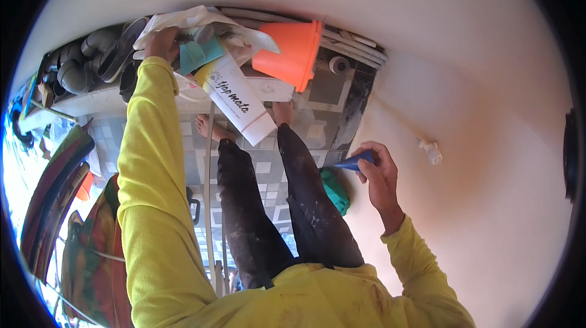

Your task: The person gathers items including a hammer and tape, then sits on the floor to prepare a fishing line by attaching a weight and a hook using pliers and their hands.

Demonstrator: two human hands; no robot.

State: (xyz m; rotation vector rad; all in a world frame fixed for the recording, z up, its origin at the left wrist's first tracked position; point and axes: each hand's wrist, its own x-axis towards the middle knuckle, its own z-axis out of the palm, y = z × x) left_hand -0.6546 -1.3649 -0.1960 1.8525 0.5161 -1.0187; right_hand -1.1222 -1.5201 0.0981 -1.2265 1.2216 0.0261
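My left hand (162, 44) reaches up to a crumpled white plastic bag (189, 18) on the ledge, its fingers closed on the bag's edge and partly covered by it. Beside that hand, a teal flat piece (200, 54) and a white printed box or packet (238, 99) with a yellow end stick out of the bag, slanting down toward my feet. Off to the right, near the wall, my right hand (379, 175) pinches a dark blue wedge-shaped piece (356, 161) that looks like a plastic scraper, its narrow end pointing left.
An orange bucket (290, 53) lies tipped beside the bag, with pale pipes (354, 46) behind it. Grey pipe elbows (73, 75) crowd the ledge's left. A green object (336, 191) lies by my leg. A wall fitting (431, 151) juts out at right; colourful cushions (91, 261) stand left.
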